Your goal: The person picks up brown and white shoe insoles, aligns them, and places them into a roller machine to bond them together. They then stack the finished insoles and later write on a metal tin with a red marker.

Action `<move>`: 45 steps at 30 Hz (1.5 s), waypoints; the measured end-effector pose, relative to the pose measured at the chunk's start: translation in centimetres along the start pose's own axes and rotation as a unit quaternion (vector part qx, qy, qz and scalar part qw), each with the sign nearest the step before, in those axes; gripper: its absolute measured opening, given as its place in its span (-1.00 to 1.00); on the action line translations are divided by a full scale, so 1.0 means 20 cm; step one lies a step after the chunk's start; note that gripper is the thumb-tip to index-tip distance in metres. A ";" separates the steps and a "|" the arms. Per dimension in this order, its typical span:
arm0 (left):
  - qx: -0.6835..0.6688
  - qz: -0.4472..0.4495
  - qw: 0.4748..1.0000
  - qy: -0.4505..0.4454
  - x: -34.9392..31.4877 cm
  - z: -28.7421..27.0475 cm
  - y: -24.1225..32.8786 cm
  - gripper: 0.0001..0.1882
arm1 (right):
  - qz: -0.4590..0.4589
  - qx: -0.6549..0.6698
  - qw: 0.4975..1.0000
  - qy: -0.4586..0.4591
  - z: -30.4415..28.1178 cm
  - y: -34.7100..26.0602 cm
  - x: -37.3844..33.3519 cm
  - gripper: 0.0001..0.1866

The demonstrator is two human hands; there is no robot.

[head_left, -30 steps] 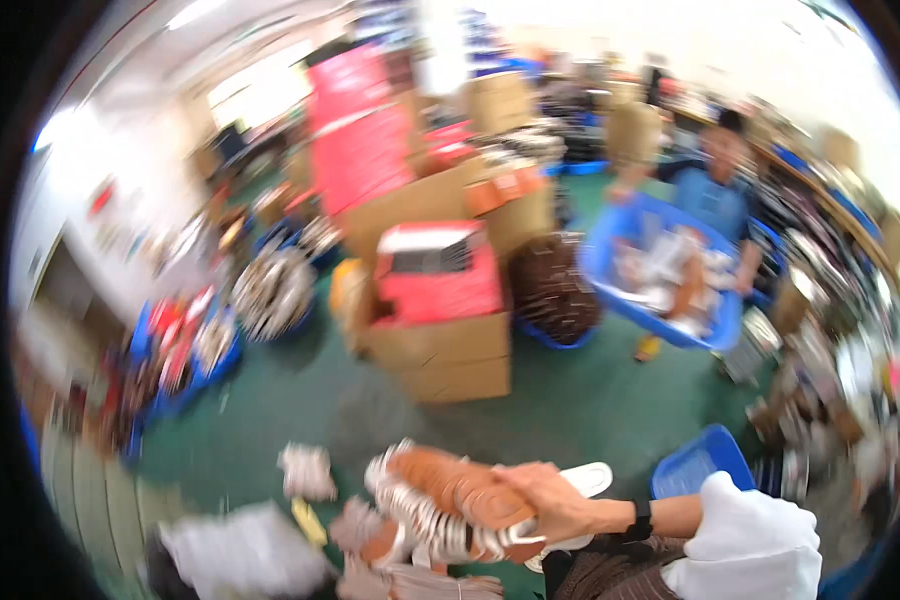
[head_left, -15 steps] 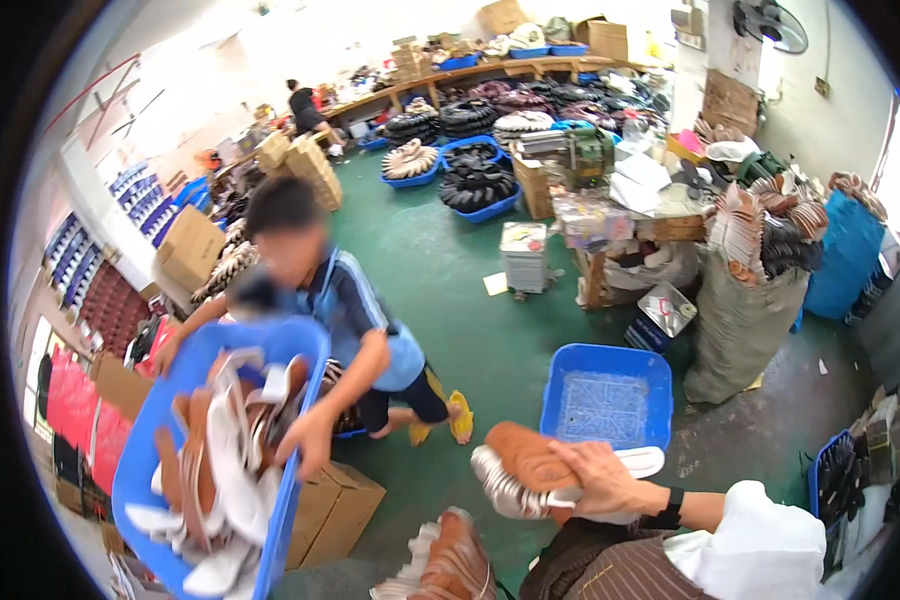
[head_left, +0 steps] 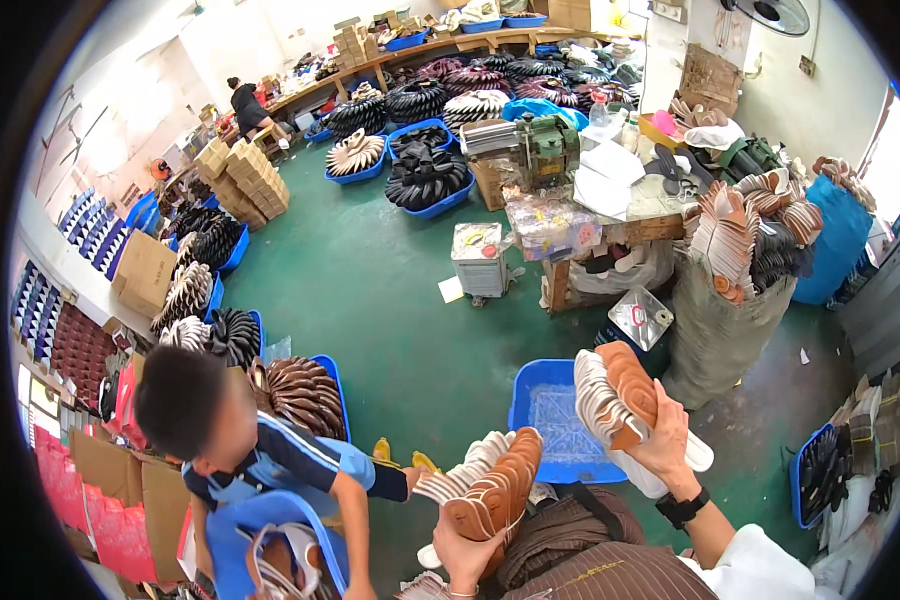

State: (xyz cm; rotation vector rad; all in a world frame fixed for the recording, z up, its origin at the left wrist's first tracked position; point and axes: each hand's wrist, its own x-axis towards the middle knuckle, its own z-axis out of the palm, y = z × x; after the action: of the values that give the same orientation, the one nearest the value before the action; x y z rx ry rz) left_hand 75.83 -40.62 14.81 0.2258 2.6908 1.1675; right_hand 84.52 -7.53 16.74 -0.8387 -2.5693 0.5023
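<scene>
My right hand (head_left: 665, 440) is wrapped round a stack of brown-and-white shoe soles (head_left: 620, 392), raised over the near right corner of a blue tub (head_left: 523, 392) on the floor. One white sole juts out below that hand. Closer to my lap, my left hand (head_left: 467, 552) grips a second fanned stack of brown-and-white soles (head_left: 495, 485), its fingers closed on the lower end. At my left, a co-worker (head_left: 300, 460) leans over another blue tub (head_left: 232, 530) with loose brown and white soles in it; both their arms reach down to it.
Beyond the blue tub stand a metal tin (head_left: 638, 318) and a large sack of soles (head_left: 725, 325). A cluttered workbench (head_left: 635, 232) is behind them. Tubs of fanned soles (head_left: 305, 395) line the left side. Another blue tub with black pieces (head_left: 820, 470) sits at the right.
My right hand has lifted its stack up and to the right. My left hand has come into view with a stack. The co-worker has lowered their tub and bent down toward the lower left.
</scene>
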 end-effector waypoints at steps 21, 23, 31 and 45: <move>-0.025 0.038 0.983 -0.177 1.90 -0.07 -0.02 0.06 | 0.184 -0.121 0.966 0.131 0.54 -0.29 1.15 0.19; -0.025 0.013 0.983 -0.180 2.02 -0.09 -0.06 0.11 | 0.183 -0.139 0.962 0.150 0.57 -0.30 1.26 0.21; -0.018 0.074 0.975 -0.211 2.43 -0.15 0.27 -0.10 | 0.149 -0.178 0.951 0.202 0.66 -0.19 1.76 0.11; -0.218 0.164 0.856 -0.439 3.12 0.68 1.10 -0.09 | 0.137 -0.309 0.914 0.225 0.55 0.68 2.88 0.17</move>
State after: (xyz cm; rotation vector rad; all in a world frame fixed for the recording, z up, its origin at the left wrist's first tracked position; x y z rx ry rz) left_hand 20.12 -2.61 14.20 0.9101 1.5831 1.2922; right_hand 42.97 36.11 15.69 -1.3480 -2.1819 -0.4309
